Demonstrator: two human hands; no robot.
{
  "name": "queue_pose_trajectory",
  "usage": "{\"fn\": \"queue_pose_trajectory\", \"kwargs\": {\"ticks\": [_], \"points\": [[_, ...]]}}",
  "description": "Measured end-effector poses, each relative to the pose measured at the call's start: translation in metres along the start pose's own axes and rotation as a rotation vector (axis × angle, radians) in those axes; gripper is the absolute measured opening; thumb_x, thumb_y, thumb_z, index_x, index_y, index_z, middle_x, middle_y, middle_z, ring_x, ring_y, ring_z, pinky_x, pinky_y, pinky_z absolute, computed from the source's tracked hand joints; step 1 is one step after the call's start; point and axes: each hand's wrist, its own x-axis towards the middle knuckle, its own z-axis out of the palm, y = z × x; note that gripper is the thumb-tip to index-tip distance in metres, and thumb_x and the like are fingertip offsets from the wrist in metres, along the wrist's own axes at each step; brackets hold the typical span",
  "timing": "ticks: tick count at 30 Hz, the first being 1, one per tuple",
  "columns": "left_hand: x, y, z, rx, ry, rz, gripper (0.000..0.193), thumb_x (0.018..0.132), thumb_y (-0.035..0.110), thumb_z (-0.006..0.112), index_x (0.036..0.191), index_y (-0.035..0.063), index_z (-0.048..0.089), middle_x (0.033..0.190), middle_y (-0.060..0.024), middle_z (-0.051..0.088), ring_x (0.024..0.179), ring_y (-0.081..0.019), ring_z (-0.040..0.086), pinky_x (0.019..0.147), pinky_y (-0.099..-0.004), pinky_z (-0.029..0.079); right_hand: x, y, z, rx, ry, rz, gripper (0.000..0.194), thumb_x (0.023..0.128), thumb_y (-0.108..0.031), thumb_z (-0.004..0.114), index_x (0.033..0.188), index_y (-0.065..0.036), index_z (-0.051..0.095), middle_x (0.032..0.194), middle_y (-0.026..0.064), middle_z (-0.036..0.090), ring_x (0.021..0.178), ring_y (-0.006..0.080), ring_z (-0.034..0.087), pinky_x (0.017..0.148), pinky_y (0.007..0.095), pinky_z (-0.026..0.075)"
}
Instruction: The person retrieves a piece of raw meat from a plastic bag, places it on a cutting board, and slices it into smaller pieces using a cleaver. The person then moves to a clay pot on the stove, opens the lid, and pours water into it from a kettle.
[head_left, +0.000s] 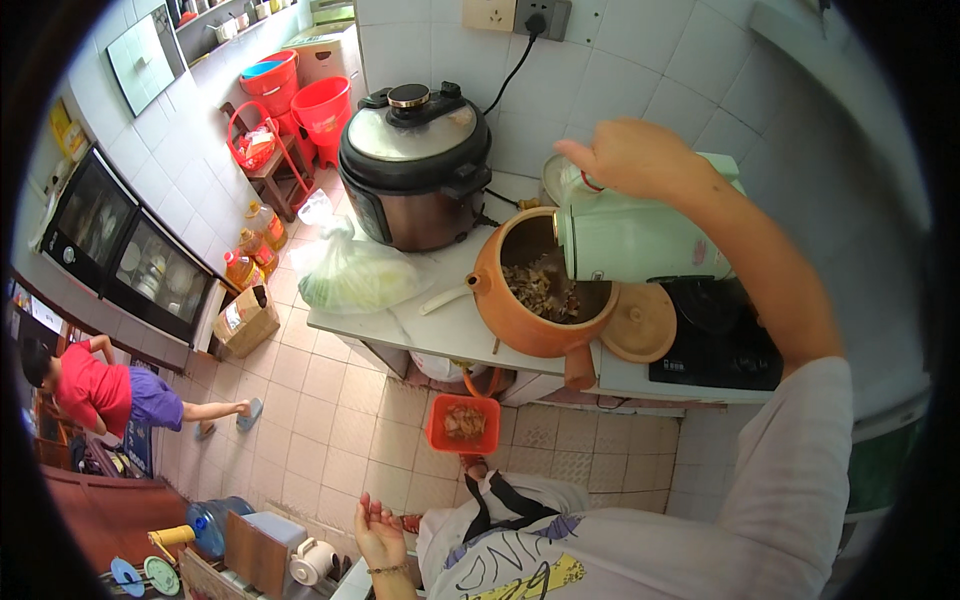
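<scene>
My right hand (637, 157) grips the top side of a light green vacuum jug (637, 232); the fingers on its handle are partly hidden. The jug lies tipped nearly on its side, its mouth over the opening of an orange clay pot (502, 300). Dark dried pieces (536, 289) lie inside the pot. Whether liquid is flowing cannot be made out. The pot, with a short spout and a stub handle, stands at the counter's front edge. Its clay lid (639, 322) rests beside it. My left hand (381, 534), a bracelet on its wrist, hangs empty with fingers apart.
An electric pressure cooker (412, 172) and a plastic bag of green vegetables (360, 274) share the counter (442, 330). A black cooktop (720, 345) is at right. Below stands a red basin (465, 424) with food. A person in red (94, 382) is at far left.
</scene>
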Motion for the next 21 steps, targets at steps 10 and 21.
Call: {"fn": "queue_pose_trajectory", "kwargs": {"ticks": [10,21], "points": [[0.009,-0.006,0.02,-0.002,0.02,-0.02,0.024,0.095,0.026,0.051,0.113,0.0122,0.06,0.084,-0.001,0.06,0.067,-0.0128,0.052,0.058,-0.0244,0.046,0.012,-0.009,0.004,-0.105,0.027,-0.081,0.066,0.092,-0.051,0.041,0.051,-0.004,0.061,0.049,0.0136,0.052,0.051,0.0329,0.055,0.054,0.0414,0.047],[0.017,-0.002,0.008,-0.013,0.01,-0.005,0.027,0.094,0.029,0.051,0.113,0.0104,0.058,0.086,-0.0013,0.061,0.068,-0.0129,0.053,0.058,-0.0261,0.046,0.01,0.005,0.008,-0.048,-0.028,-0.046,0.056,0.093,-0.046,0.042,0.066,-0.002,0.064,0.064,0.0141,0.061,0.06,0.0342,0.059,0.06,0.0454,0.048]]}}
